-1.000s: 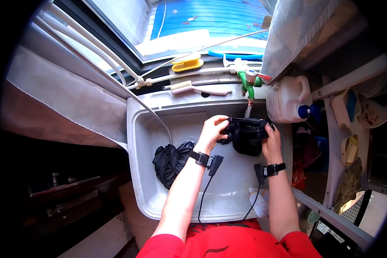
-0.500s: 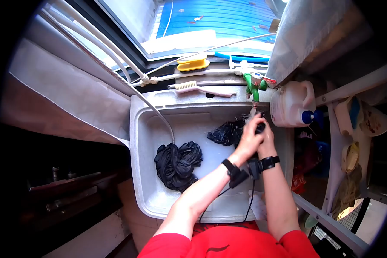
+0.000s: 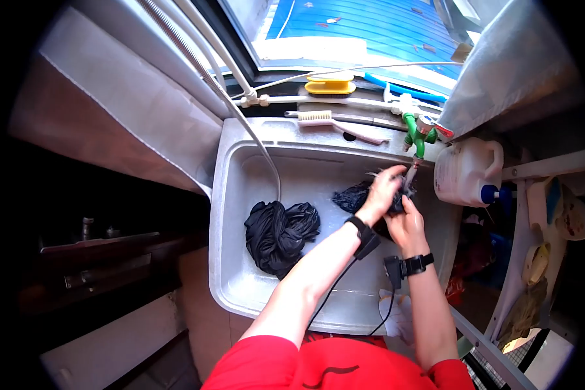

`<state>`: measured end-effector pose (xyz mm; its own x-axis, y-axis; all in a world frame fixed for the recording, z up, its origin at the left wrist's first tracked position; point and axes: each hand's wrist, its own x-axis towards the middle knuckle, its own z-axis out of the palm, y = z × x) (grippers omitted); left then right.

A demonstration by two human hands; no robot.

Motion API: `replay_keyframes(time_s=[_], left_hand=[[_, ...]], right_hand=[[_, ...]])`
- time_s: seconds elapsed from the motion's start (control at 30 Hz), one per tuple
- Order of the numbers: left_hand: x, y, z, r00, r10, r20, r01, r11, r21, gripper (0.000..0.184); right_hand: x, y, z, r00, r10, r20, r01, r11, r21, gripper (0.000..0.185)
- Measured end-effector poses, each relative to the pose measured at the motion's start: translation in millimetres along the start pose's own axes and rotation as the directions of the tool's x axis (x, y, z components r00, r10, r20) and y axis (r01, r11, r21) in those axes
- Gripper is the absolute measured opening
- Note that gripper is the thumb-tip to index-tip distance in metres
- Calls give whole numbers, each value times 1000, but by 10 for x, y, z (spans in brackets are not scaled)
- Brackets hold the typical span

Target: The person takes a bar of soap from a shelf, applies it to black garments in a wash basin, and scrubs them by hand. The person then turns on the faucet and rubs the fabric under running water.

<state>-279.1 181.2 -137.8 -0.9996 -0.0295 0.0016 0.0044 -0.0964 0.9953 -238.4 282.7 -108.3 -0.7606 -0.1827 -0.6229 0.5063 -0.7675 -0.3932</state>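
Under the green tap (image 3: 417, 138), a stream of water runs onto a wet black cloth (image 3: 352, 197) in the grey sink (image 3: 237, 296). My left hand (image 3: 383, 194) is at the upper side of this cloth with its fingers curled over it, a little blurred. Below and to the right, my right hand (image 3: 407, 224) grips the same cloth from underneath, its thumb pointing up. Part of the cloth is hidden behind both hands. A second black cloth (image 3: 279, 237) lies bunched in the left part of the sink, apart from my hands.
A hose (image 3: 274, 170) reaches down into the sink at the left. On the back rim lies a scrubbing brush (image 3: 335, 123), with a yellow brush (image 3: 330, 86) behind it. A white jug (image 3: 465, 172) stands right of the tap. Cables hang from my wrist straps.
My hands have drawn slightly apart, and the cloth shows between them. The whole view has shifted, so the sink appears farther right. The bunched cloth stays put in the sink.
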Motion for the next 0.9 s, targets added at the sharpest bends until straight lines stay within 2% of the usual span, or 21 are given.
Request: replay_keyframes(time_s=[0.07,0.13,0.17,0.2,0.27,0.3,0.33,0.37,0.4,0.43,0.5,0.53,0.57,0.6,0.63,0.67,0.7,0.8,0.83,0.87,0.9], left_hand=[[-42,-24,-5,992,-82,-96,84,996,16,38],[-340,-145,259,992,126,-7,-123,978,168,54],[-474,-10,259,984,168,54,-176,962,209,56],[-539,120,285,971,210,118,-233,943,237,58],[-375,88,271,964,245,98,-264,898,351,54],[-219,93,146,990,129,48,-136,970,201,51],[-85,141,14,1000,4,20,-4,999,45,48],[2,129,-70,995,-90,-49,81,983,-165,44],[-16,110,-133,986,-164,-26,158,976,-147,45],[-89,86,-29,999,-41,-35,40,999,-32,46],[-269,20,256,965,250,74,-260,949,180,50],[-462,115,324,959,259,114,-282,905,318,51],[-471,194,325,975,179,128,-210,932,295,52],[-461,269,305,984,100,145,-136,953,271,53],[-301,134,214,967,186,176,-243,881,406,53],[-157,-73,155,992,123,30,-127,964,234,47],[-47,-59,45,1000,-4,4,3,997,79,42],[7,13,-190,935,-353,-27,326,888,-323,37],[-71,90,-120,967,-251,-41,224,917,-330,40],[-139,218,-62,984,-173,36,177,948,-266,49],[-254,309,-27,997,-23,75,27,999,-46,56]], right_hand=[[47,-30,-8,998,62,15,-63,996,70,34],[202,-207,-100,997,47,55,-52,996,76,33],[160,-265,-34,992,-122,32,121,992,38,32],[153,-331,-50,991,-110,72,112,993,-31,31],[225,-221,-117,988,25,149,-34,997,63,29],[185,-129,-107,1000,-16,13,17,1000,-25,28],[87,-51,-22,994,-82,65,87,994,-72,30],[15,-47,86,993,-52,108,60,996,-72,30],[-42,-57,156,989,-14,149,25,997,-74,30],[141,-116,-10,989,44,139,-42,999,-19,30],[214,-278,21,994,-66,87,68,997,-31,31],[131,-388,85,993,-102,62,106,992,-62,31],[181,-433,89,997,-42,-61,34,992,-118,31],[119,-323,22,996,-89,-18,86,988,-128,28],[165,-221,-46,994,-108,-8,106,988,-113,28],[213,-129,-110,992,-128,3,128,987,-97,29],[20,-105,47,995,-85,48,89,992,-91,33],[-166,-182,173,981,-28,191,43,996,-73,38],[-166,-220,208,974,-66,218,72,997,-21,40],[-176,-246,264,986,-94,141,98,995,-17,43],[-127,-270,181,980,-74,185,78,997,-15,46]])
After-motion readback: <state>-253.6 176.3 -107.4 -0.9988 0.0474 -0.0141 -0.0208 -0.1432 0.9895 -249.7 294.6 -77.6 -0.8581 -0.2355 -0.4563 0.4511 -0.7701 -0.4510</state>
